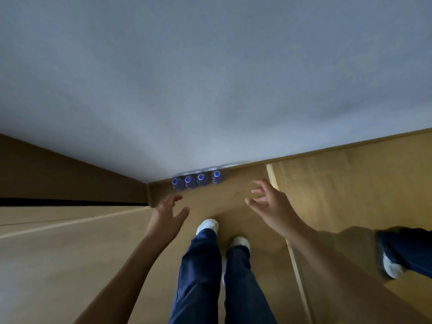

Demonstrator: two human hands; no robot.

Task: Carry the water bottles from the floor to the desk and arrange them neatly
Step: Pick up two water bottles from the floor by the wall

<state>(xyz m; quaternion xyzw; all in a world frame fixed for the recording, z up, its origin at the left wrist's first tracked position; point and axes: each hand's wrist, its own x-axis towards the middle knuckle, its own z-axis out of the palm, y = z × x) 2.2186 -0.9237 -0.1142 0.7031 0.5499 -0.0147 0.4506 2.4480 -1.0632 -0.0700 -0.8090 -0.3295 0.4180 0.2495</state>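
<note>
Nearest the camera, two legs in dark blue trousers run down the middle of the view, ending in white shoes; the left shoe is planted a little ahead of the right shoe. Both stand on a tan floor crossed by pale lines.

At the right edge a second trouser leg and white shoe show, motion-blurred; they may be a mirror image in a glossy panel or another person, and the view does not settle which.

Two bare forearms reach forward from the lower corners. The left hand hangs above the floor with its fingers spread and slightly curled, holding nothing. The right hand is held a little higher in the frame, its fingers also splayed and bent into a loose claw, empty too. Both hands are apart from the bottles, the left one nearer to them.

Beyond the hands, four water bottles with blue caps stand upright on the floor in a tidy row, side by side and close together, tucked against the foot of a pale grey wall. The leftmost bottle sits just beside the corner where a brown panel meets the wall. The wall fills the whole upper part of the view.
</note>
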